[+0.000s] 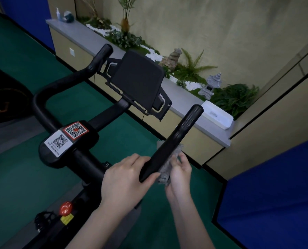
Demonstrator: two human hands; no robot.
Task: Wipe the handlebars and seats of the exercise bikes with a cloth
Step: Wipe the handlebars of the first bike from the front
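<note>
A black exercise bike fills the lower left, its handlebars curving up on both sides of a dark tablet holder [138,81]. The right handlebar grip [178,137] slants up toward the wall. My left hand [126,178] holds the lower end of that grip from the left, thumb under it. My right hand [180,173] grips a grey cloth [165,171] wrapped against the right and under side of the same grip. The left handlebar [63,83] is bare. The seat is out of view.
Two QR stickers sit on the bike's centre block [67,137], with a red knob [66,207] lower on the frame. A grey ledge [183,97] with plants, stone ornaments and a white tray [218,115] runs behind. Blue padding [275,203] stands at right. Green floor surrounds the bike.
</note>
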